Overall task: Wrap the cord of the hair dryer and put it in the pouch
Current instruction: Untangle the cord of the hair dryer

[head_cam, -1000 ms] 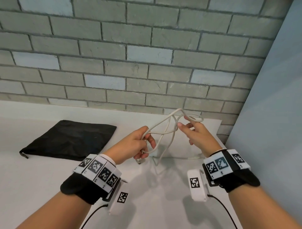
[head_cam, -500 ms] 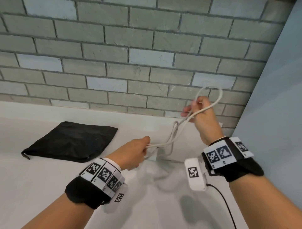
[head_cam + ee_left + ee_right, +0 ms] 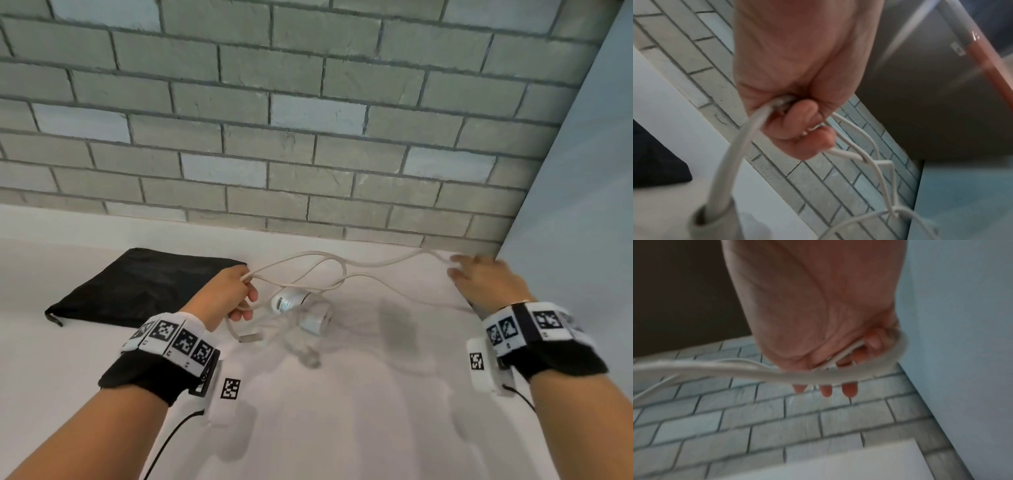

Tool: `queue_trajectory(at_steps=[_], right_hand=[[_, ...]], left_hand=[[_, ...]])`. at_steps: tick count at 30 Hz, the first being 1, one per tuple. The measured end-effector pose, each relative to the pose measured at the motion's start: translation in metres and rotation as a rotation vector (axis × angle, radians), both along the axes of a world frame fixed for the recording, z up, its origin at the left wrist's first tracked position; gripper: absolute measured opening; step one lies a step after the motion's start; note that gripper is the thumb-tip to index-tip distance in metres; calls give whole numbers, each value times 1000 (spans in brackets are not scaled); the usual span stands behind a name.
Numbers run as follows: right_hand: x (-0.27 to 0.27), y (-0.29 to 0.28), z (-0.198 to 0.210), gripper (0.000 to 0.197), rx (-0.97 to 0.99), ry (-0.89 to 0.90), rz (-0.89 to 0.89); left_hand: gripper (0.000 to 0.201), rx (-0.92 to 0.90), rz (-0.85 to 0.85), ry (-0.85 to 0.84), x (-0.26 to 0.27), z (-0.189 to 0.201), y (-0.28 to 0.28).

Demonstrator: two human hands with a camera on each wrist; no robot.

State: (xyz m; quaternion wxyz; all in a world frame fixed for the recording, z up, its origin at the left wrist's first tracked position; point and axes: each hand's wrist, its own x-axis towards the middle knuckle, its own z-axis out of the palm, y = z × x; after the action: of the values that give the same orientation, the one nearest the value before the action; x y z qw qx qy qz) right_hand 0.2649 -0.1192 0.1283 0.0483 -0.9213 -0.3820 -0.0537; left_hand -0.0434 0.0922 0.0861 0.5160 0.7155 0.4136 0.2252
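My left hand [image 3: 230, 294] grips gathered loops of the white cord [image 3: 376, 264] above the hair dryer [image 3: 301, 310] on the desk [image 3: 342, 411], while my right hand [image 3: 486, 281], fingers hooked through a loop, stretches it taut for coiling, black pouch [image 3: 137, 287] waiting beside.

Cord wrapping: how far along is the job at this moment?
Early. Done: nothing finished; the black pouch lies flat on the counter. In hand: the left hand grips loose loops of the cord, the right hand draws a strand out rightward. Left: tidy the coil, then pouch the hair dryer.
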Motion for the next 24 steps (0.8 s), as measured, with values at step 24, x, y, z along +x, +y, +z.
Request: queue_trajectory(at_steps=[24], right_hand=[[-118, 40, -10, 18, 801, 558, 531]], left_hand=[[30, -42, -79, -38, 17, 18, -29]])
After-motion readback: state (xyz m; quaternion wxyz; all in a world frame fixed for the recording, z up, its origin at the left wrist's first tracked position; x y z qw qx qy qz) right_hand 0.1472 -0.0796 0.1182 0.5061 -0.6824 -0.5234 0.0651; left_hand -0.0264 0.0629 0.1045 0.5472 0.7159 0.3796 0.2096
